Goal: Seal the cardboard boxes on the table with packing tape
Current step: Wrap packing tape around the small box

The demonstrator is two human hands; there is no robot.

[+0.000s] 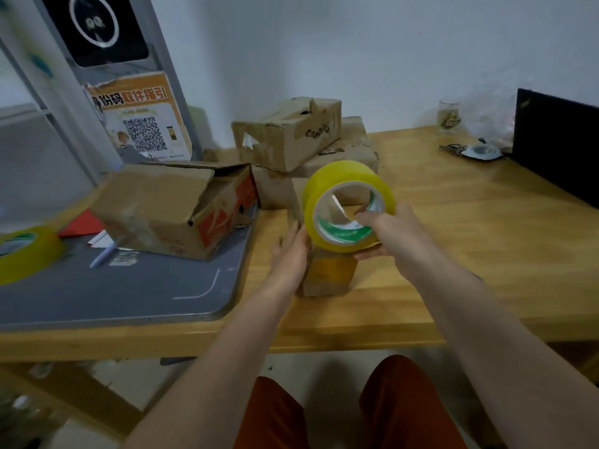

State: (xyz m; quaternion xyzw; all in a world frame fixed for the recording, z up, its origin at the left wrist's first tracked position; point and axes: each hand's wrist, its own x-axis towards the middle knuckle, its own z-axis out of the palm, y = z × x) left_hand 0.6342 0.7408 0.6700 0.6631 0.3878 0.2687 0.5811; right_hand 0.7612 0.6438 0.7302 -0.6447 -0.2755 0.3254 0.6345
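At the far left edge a second yellow roll of packing tape (24, 252) lies on a grey mat (136, 293) that covers the left end of the light wooden table (470, 254). Near it on the mat are a red sheet of paper (82, 223) and a white pen (103, 256). Further right, a large battered cardboard box with red print (175, 209) sits on the mat with its flaps loose and open. Behind it, two more worn cardboard boxes (291, 137) are stacked near the wall. In the middle, the left hand (290, 251) lies flat and unclenched against the left side of a small brown cardboard box (327, 273) that stands near the table's front edge. Just above that box, the right hand (387, 231) grasps a yellow roll of packing tape with a green-and-white core (348, 205), fingers hooked into the core and thumb under the rim. At the far right stand a small glass (449, 116) and a black laptop (557, 147).
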